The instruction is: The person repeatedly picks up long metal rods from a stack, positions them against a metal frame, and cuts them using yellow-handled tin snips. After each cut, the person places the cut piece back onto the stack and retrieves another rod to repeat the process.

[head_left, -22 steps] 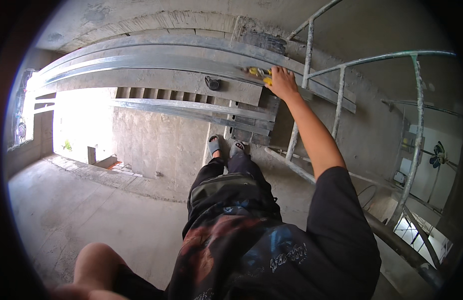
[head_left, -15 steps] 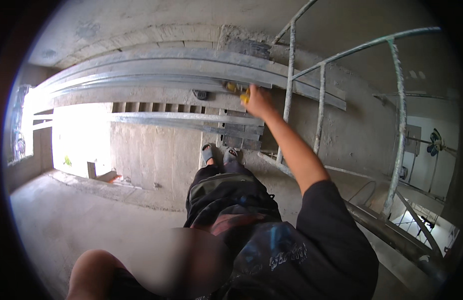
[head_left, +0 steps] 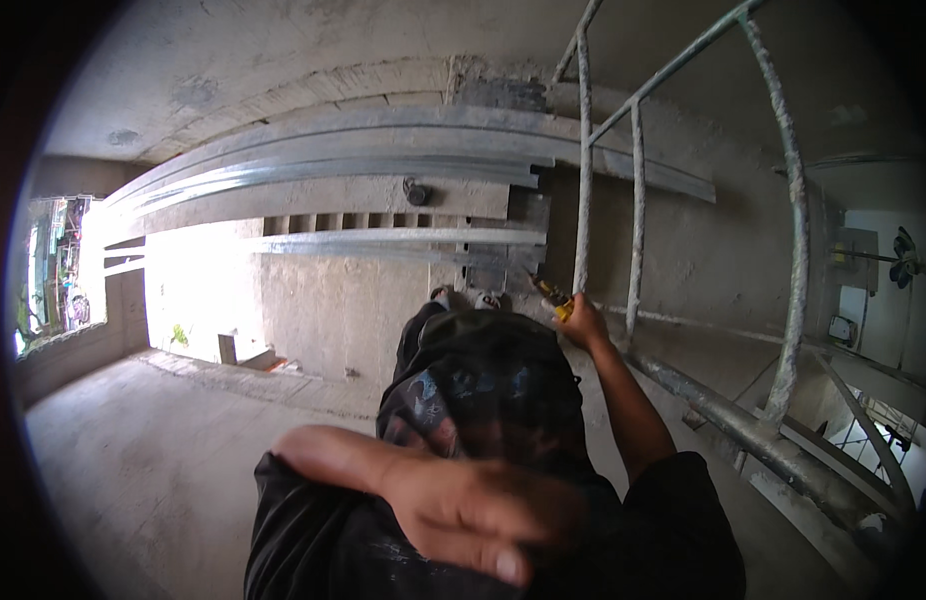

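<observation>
My right hand (head_left: 583,324) is closed around a yellow-and-black hand tool (head_left: 551,296), low beside my right thigh. The tool's dark narrow end points up and left; its exact kind is not clear. In front of my chest is my left hand (head_left: 473,505), with thumb apart and fingers stretched to the right, partly blurred; nothing shows in it. Ahead of me, long silvery metal profiles (head_left: 313,170) lie side by side across the view. A small dark rounded object (head_left: 416,192) rests among them. Nearer my feet runs another pale metal profile (head_left: 393,236).
A paint-spotted scaffold frame (head_left: 585,160) stands close on my right, with a thick lower tube (head_left: 753,440) slanting past my side. Bright openings (head_left: 188,290) are at the left. A fan (head_left: 903,258) stands far right.
My right hand has drawn back from the metal profiles to beside my thigh, still holding the tool. My left hand has come in front of my chest. The view has shifted slightly.
</observation>
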`<state>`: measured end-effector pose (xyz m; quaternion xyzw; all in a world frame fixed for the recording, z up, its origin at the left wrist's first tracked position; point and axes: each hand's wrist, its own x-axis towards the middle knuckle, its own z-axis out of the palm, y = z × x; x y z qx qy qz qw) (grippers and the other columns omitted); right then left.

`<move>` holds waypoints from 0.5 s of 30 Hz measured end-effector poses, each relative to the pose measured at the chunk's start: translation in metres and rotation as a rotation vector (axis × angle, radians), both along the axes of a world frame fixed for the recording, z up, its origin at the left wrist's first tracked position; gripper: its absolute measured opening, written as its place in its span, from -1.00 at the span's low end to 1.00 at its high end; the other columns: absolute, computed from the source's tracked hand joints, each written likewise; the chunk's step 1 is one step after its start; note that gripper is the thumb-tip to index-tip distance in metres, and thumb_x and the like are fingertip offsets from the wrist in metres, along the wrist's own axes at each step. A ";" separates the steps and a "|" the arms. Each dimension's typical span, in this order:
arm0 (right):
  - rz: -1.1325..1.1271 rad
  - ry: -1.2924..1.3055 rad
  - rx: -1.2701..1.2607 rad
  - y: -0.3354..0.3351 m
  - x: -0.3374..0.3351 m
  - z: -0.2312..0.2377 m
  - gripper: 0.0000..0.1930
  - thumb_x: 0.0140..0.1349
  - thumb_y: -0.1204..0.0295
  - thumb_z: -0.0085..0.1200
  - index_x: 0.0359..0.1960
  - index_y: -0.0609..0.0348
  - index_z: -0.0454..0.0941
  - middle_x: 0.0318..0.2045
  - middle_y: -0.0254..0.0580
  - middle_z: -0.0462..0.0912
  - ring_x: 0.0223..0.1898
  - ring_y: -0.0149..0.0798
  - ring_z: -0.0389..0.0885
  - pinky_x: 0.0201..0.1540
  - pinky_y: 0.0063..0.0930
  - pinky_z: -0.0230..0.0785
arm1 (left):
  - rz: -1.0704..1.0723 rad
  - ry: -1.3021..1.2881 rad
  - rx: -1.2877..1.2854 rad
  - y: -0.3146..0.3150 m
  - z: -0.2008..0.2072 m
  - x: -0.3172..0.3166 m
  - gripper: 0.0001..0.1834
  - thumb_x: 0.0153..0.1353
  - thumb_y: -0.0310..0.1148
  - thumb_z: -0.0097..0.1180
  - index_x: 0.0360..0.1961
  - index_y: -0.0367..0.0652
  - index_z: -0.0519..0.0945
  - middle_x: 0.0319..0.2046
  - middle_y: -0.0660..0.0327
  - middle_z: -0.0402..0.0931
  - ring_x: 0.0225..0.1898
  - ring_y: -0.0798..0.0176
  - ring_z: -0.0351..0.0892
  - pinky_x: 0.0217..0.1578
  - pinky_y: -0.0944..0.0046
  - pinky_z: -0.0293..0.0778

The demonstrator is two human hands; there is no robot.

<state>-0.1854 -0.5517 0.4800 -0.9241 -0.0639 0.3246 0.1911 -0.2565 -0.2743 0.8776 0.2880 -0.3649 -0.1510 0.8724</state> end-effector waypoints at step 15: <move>-0.174 0.129 -0.076 -0.040 -0.069 -0.067 -0.27 0.08 0.08 0.38 0.12 0.33 0.32 0.00 0.29 0.60 0.07 0.26 0.60 0.09 0.04 0.46 | 0.353 0.944 -0.531 -0.084 0.058 -0.032 -0.43 0.50 0.03 -0.33 -0.46 -0.28 0.33 -0.48 0.16 0.22 -0.43 0.24 0.14 -0.31 0.17 0.14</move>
